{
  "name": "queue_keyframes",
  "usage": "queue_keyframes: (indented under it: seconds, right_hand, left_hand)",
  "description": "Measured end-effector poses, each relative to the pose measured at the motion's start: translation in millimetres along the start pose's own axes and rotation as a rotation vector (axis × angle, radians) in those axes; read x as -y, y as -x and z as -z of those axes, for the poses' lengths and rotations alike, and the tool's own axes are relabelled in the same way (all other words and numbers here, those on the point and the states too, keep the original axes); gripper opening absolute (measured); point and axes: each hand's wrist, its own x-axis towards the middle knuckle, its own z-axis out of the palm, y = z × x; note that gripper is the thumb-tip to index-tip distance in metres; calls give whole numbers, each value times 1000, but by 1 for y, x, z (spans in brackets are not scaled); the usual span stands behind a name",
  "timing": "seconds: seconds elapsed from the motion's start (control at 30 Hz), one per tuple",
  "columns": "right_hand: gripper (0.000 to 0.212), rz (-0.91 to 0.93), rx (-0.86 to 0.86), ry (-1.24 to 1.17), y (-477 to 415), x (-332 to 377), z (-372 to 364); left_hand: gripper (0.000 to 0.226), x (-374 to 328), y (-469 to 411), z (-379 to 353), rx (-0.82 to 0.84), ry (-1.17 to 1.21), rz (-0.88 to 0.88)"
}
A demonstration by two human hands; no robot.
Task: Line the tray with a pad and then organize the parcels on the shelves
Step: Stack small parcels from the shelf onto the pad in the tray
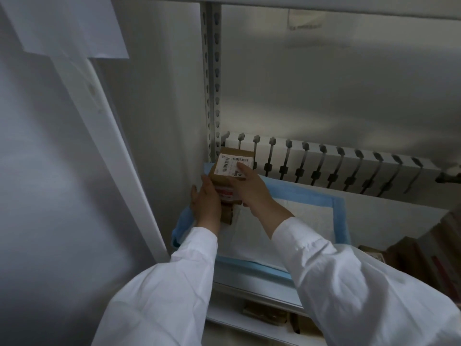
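A white pad with a blue border [311, 221] lies on the shelf tray [252, 288]. In its far left corner stands a brown cardboard parcel [224, 176] with a white barcode label on top, above another small parcel [228, 216]. My left hand [205, 198] rests flat against the parcel's left side, fingers straight. My right hand [252, 188] holds the right side, with its index finger stretched over the label. Both arms wear white sleeves.
A grey perforated upright post [212, 83] rises just behind the parcel. A white slotted back rail [324, 166] runs along the shelf's rear. More brown parcels [424, 255] are piled at the right, and others [267, 313] lie on the shelf below. A white wall stands at the left.
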Motion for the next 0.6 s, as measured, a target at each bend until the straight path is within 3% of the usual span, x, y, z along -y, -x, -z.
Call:
queue_keyframes:
  seconds: [0.13, 0.3, 0.6]
  right_hand:
    - [55, 31, 46, 18, 5, 6, -2]
    - [63, 28, 137, 69, 14, 4, -4]
    - [56, -7, 41, 68, 29, -1, 23]
  left_hand:
    - [86, -8, 1, 1, 85, 55, -55]
    - [57, -2, 1, 8, 110, 36, -134]
    - [57, 1, 5, 4, 43, 95, -222]
